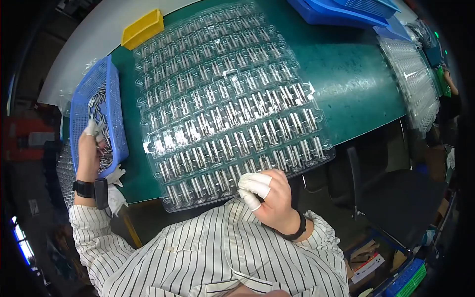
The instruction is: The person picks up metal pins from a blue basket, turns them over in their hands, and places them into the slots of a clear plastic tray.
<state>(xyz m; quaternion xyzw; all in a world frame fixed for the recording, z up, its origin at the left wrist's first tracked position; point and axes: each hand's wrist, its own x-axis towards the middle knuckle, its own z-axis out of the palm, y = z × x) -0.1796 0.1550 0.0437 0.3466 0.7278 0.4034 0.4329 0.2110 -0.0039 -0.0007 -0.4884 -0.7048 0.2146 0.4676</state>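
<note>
Pins [100,102] of bare metal lie loose in the blue basket [116,119] around the left hand [90,148], and more fill rows of slots in the clear plastic tray [324,157] beyond the right hand [275,200]. The hands are well apart: the left dips among the pins, its grip too obscured to tell; the right bunches its fingertips at the tray's near edge, and whether they pinch anything cannot be told. A knock from the right wrist against that edge could jolt pins from their slots; slick finger covers [259,186] might let one slip. Beyond the left hand, a yellow bin [145,35] hides its contents; far beyond the right, blue bins [336,19] are stacked.
</note>
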